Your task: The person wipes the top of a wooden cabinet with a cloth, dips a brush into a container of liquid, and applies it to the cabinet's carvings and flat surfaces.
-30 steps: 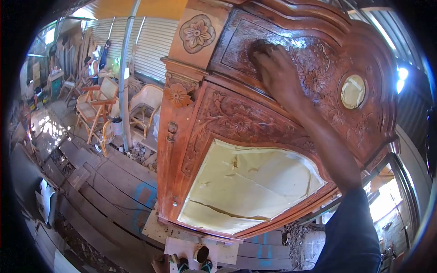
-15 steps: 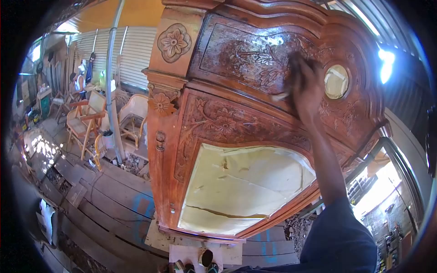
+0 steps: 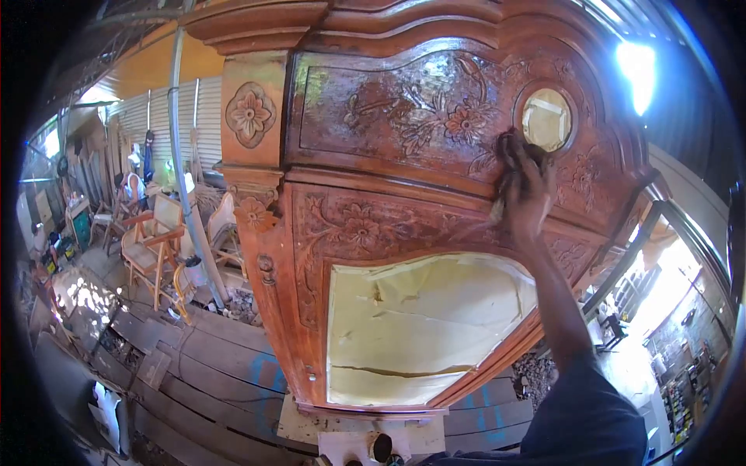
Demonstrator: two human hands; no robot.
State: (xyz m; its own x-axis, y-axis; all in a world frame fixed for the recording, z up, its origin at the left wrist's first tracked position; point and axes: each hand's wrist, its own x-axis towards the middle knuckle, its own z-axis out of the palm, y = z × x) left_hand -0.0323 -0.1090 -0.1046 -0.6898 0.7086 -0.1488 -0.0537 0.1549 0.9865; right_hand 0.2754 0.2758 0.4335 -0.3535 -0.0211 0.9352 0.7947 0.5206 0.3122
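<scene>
My right hand (image 3: 528, 182) presses a dark, stained cloth (image 3: 509, 159) against the carved upper panel, just below and left of the round opening (image 3: 546, 119), which is covered with pale paper. The tall reddish-brown wooden cabinet (image 3: 268, 303) has carved flowers and leaves, and its upper panel (image 3: 334, 128) looks glossy and wet. Pale, creased paper (image 3: 427, 318) covers the large lower opening, with a tear near its bottom. A light strip hangs below my fingers. My left hand is out of view.
Wooden chairs (image 3: 155, 245) and a slanted metal pole (image 3: 183, 155) stand to the left, with a person (image 3: 134, 186) farther back. Planks (image 3: 210, 365) cover the floor. A dark round container (image 3: 381, 446) is at the cabinet's foot.
My right hand has moved with the cloth from the carved leaves to beneath the round opening. The camera view has shifted, and the cabinet's top moulding shows more.
</scene>
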